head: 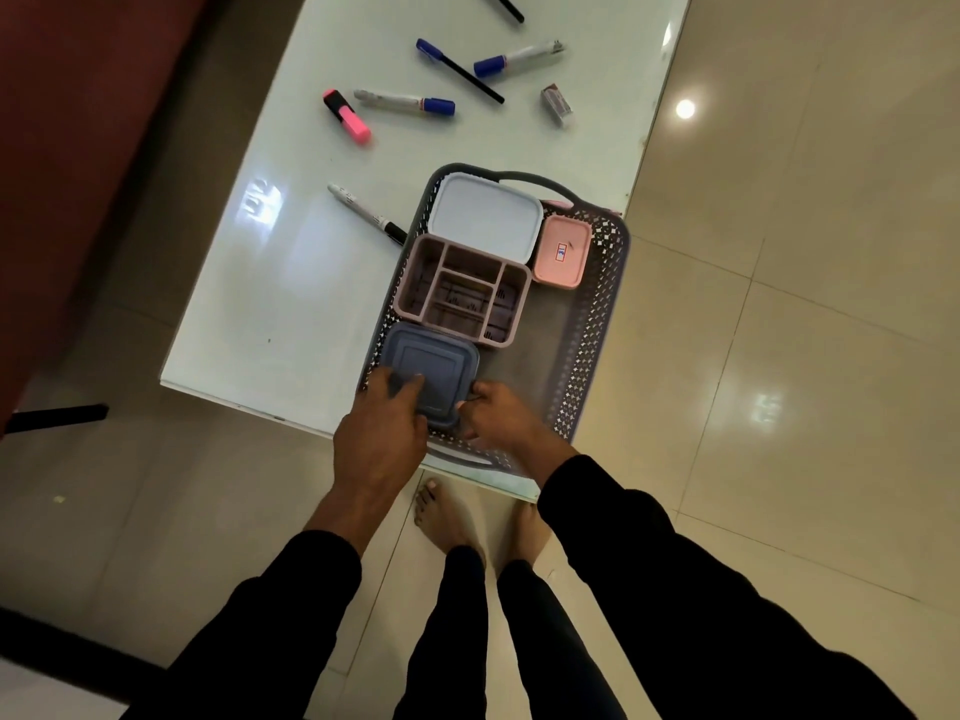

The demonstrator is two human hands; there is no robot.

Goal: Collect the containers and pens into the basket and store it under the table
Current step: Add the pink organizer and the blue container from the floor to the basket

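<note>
While both hands are at the near end of the grey perforated basket (597, 324), the step in hand seems to be the placing of the last container. The left hand (382, 428) lies over the near left corner of the dark blue square container (431, 376) with its fingers bent onto the lid, and the right hand (501, 413) holds the container's near right edge, so both hands are closed around this box, which sits inside the basket at its near left corner. Behind it stand a pink divided organizer (462, 291), a box with a pale grey lid (485, 215) and a small pink box (563, 252); the basket itself rests on the white desk (270, 283), at its right edge. I judge that the containers are now all collected, while the pens are not yet. On the desk lie a pink highlighter (347, 116), two markers with blue caps (405, 102) (518, 58), a thin blue-capped pen (460, 70), a white marker with a black cap (367, 214), one black pen (506, 5) at the far edge, and a small eraser (557, 103). The next move calls for releasing the box and reaching far across the desk for the pens. A small red and blue label is on the pink box, but its writing is too small to read.
</note>
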